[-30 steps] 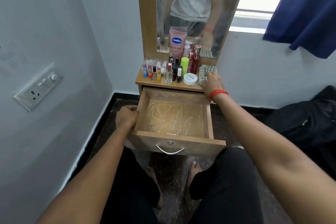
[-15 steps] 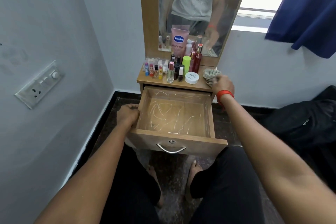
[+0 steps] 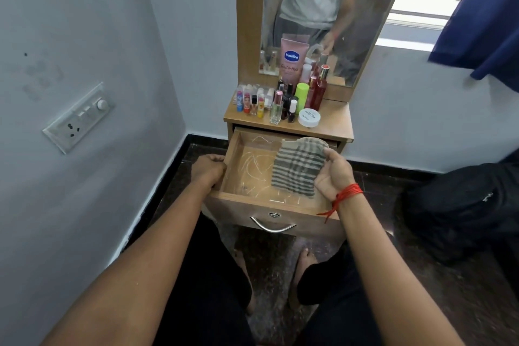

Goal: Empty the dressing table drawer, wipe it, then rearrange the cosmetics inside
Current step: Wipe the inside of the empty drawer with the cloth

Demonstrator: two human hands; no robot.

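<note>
Over the emptied drawer (image 3: 254, 177) your right hand (image 3: 334, 174) now pinches the striped cloth (image 3: 297, 167), lifted off the tabletop (image 3: 335, 125), while your left hand (image 3: 209, 170) still grips its side, so wiping comes next.

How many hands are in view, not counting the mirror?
2. The left hand grips the left wall of the open drawer; the right hand holds a striped cloth over its right side.

The striped cloth (image 3: 297, 166) is covering the back right corner of the drawer (image 3: 250, 177) and the fingers of the right hand (image 3: 334, 174), the left hand (image 3: 209, 170) is hiding its fingertips over the drawer's wall, the right edge is cutting off the blue curtain (image 3: 483, 17) and black bag (image 3: 460, 211), and the small bottles (image 3: 252, 100) are showing labels too tiny to read.
</note>
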